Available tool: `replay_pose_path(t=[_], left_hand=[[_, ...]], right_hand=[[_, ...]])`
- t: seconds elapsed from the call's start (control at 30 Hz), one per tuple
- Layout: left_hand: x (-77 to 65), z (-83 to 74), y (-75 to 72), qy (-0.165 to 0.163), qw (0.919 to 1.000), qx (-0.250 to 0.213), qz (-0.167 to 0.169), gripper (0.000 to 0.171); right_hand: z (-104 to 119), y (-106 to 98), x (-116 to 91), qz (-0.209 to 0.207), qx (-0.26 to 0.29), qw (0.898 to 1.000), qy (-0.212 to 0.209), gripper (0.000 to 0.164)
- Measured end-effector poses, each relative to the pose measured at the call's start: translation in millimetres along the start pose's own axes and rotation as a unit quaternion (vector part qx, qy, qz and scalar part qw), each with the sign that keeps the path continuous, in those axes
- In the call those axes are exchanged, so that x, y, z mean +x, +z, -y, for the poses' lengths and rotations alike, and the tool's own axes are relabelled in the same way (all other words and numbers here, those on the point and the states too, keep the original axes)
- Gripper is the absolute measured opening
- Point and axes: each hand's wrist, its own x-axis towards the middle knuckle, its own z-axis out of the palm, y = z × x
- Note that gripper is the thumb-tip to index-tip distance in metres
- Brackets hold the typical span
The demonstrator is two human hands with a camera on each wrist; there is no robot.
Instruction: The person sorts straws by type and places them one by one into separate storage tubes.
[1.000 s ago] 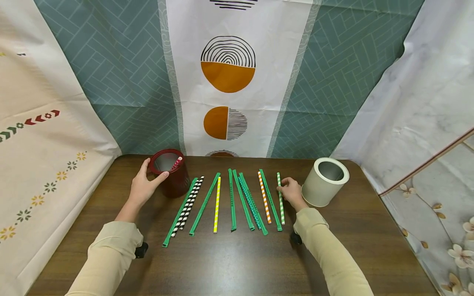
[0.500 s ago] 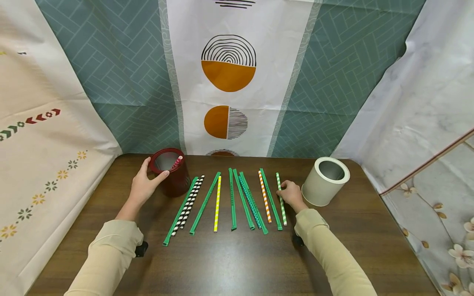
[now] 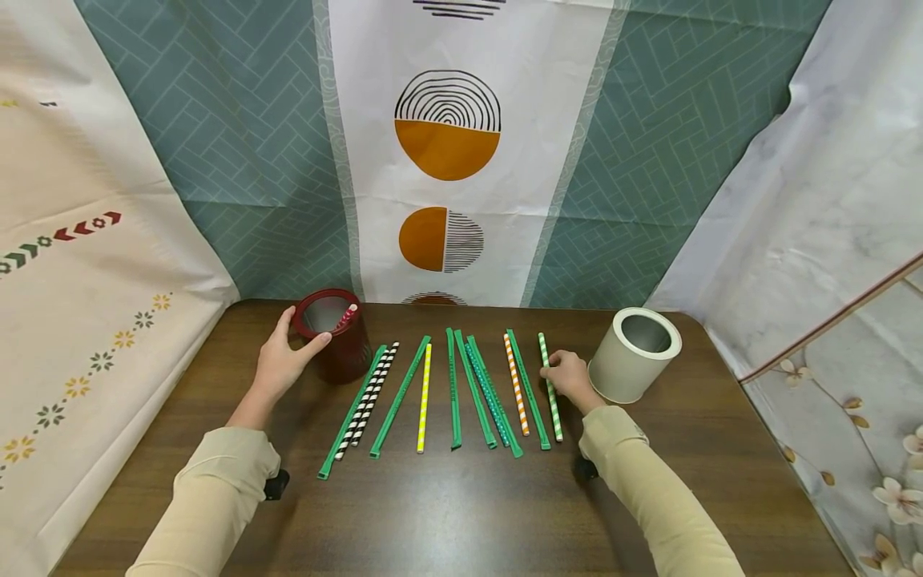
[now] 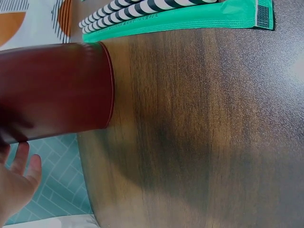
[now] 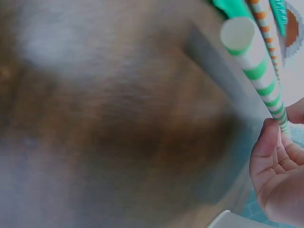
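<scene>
head view first: the dark wooden table [image 3: 461, 513] carries everything, with patterned cloths hung behind it. next in size, the cream cup [image 3: 634, 354] stands at the right, just beside my right hand [image 3: 570, 378], and the dark red cup [image 3: 333, 335] stands at the left with a pink striped straw [image 3: 347, 316] leaning inside it. my left hand [image 3: 281, 365] is curled round the red cup's wall, thumb toward the rim, holding it steady; the left wrist view shows that cup [image 4: 54, 90] close up and little of the hand.

between the cups a row of straws lies flat: green paper sleeves [image 3: 398, 397], a black-and-white pair [image 3: 368, 394], a yellow one [image 3: 424, 397], an orange striped one [image 3: 515, 394]. last in the row, nearest the cream cup, is the green-and-white striped straw [image 3: 550, 386]. my right hand pinches it near the middle; in the right wrist view its near end [image 5: 247, 47] looks lifted off the wood, though the blur makes that unsure.

i judge this straw very light, paper, fairly stiff but easily crushed or kinked. a gentle fingertip pinch around mid-length should keep it balanced.
</scene>
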Motion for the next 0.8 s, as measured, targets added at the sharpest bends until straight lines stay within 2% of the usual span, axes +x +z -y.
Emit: replay_pose_path(t=[0.2,0.3,0.57,0.8], left_hand=[[-0.2,1.5,1.5,-0.001,1.0000,-0.002,0.001,0.090],[-0.3,2.1,1.7,-0.003,1.0000,-0.004,0.001,0.090],[-1.3,0.7,0.1,-0.001,1.0000,-0.003,0.002,0.089],[-2.0,-0.5,-0.4,0.000,1.0000,-0.003,0.003,0.089]], right_hand=[[12,-9,-4,-0.009,0.051,0.999,-0.012,0.020],[19,-15,-6,0.000,0.067,0.998,-0.016,0.020],[37,-28,-8,0.038,0.139,0.989,-0.032,0.020],[64,-43,-13,0.083,0.183,0.976,-0.079,0.021]])
